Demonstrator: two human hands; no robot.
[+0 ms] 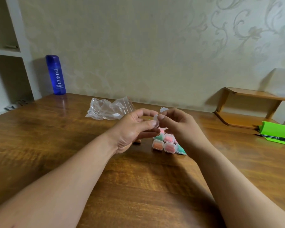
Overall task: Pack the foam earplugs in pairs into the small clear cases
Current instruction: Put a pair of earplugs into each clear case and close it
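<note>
Both forearms (72, 178) reach across the wooden table (39, 145) toward its far edge, where a crumpled clear bag (109, 109) lies. Left hand (133, 129) and right hand (179, 125) hover over the filled cases (167, 143) clustered mid-table, together pinching one small clear case (156, 120) by the fingertips. I cannot tell what is inside it. Such a slight grip could slip, dropping it onto the cluster and scattering it.

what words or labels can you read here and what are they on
"ENONE": white letters down the side of the blue bottle.
Smaller white print under it on the bottle: too small to read.
White patch on the clear plastic bag: blurred, unreadable.
No readable text on the small clear cases or the pen.
</note>
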